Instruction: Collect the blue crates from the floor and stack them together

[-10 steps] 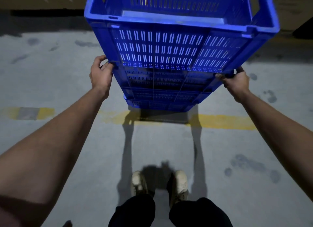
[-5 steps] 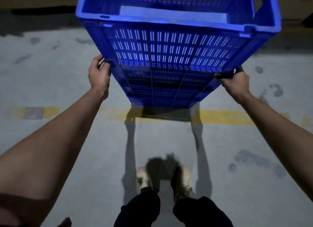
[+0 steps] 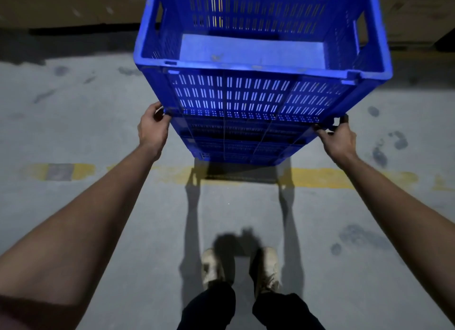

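A stack of blue slotted plastic crates stands on the grey floor ahead of my feet. The top crate (image 3: pixel 246 93) is empty and open, with lower crates (image 3: pixel 241 142) dark beneath it. My left hand (image 3: pixel 152 129) grips the stack's left corner at the bottom edge of the top crate. My right hand (image 3: pixel 338 139) grips the right corner at the same height. How many crates lie below is hard to tell in the shadow.
A worn yellow line (image 3: pixel 332 179) crosses the concrete floor just in front of the stack. My two shoes (image 3: pixel 211 268) stand behind it. A dark wall base (image 3: pixel 81 31) runs along the back. Dark stains (image 3: pixel 379 155) mark the floor at right.
The view has tilted down a little, so more of the top crate's inside shows. Both hands keep their grip on the same corners of the stack.
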Motion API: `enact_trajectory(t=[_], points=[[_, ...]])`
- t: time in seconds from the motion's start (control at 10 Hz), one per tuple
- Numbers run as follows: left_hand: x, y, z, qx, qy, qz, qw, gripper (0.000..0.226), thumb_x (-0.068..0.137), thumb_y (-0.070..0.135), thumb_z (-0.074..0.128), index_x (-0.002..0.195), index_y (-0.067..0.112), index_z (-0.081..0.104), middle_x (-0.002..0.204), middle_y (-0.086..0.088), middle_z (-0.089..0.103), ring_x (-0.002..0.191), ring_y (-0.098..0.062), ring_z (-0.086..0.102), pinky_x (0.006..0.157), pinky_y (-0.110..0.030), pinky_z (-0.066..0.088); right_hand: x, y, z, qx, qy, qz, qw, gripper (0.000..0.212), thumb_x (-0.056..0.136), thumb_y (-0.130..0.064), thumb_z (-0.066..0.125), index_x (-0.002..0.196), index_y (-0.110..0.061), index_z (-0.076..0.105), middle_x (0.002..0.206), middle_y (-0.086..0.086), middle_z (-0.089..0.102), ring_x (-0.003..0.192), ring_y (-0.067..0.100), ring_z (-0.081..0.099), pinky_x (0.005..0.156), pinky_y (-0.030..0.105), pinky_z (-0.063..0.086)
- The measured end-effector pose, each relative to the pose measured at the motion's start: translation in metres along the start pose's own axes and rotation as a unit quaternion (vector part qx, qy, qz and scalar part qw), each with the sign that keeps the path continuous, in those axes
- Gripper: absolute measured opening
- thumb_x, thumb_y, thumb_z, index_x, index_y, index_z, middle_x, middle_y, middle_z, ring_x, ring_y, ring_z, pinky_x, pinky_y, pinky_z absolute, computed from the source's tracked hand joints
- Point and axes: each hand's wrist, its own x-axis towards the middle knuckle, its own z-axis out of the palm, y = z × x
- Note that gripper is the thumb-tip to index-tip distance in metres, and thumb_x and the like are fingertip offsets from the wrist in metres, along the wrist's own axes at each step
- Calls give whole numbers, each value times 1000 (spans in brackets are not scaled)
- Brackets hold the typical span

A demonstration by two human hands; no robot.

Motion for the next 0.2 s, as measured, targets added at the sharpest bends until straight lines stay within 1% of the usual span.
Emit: enact_trajectory(t=[0.1, 0.2], points=[[-12, 14, -7, 124, -21, 15, 992, 59, 100, 44, 64, 153, 24, 49, 151, -8, 60, 136, -28, 58, 112, -44, 50, -18, -7, -13, -49, 14, -17, 999, 85, 100, -52, 64, 160, -3, 29, 146, 27, 57, 133, 45, 55, 105, 51, 49], [-45, 30, -18, 275, 13, 106, 955, 54, 103, 30, 54, 151, 9, 43, 151, -19, 51, 135, -42, 51, 110, -52, 47, -54, -16, -24, -116, 35, -87, 989, 92, 101, -62, 55, 157, 7, 30, 157, 31, 42, 146, 44, 37, 122, 53, 35]])
